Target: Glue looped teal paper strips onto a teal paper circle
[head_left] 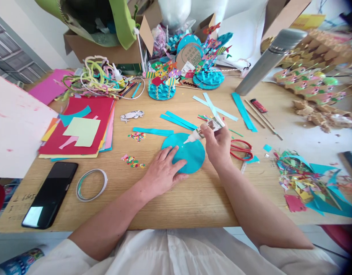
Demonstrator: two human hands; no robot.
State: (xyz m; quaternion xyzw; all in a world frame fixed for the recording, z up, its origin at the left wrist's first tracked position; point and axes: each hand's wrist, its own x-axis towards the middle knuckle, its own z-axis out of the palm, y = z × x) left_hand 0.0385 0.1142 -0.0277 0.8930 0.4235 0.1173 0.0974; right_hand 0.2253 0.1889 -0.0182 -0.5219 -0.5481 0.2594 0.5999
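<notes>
A round blue paper disc (191,158) lies on the wooden table. My left hand (163,172) rests on its left edge, fingers spread, with nothing in it. My right hand (218,145) is wrapped round a white glue bottle (208,129), tilted so that its nozzle points down at the disc's upper middle. Small glue dots show on the disc near the nozzle. Blue paper strips (178,120) lie just beyond the disc, and another blue strip (153,131) is at its upper left. Red-handled scissors (241,149) lie right of my right hand.
Coloured paper sheets (75,130), a phone (49,194) and a tape roll (91,185) are on the left. Paper scraps (304,179) lie at the right. A steel flask (267,63) stands behind, near finished blue paper crafts (161,89).
</notes>
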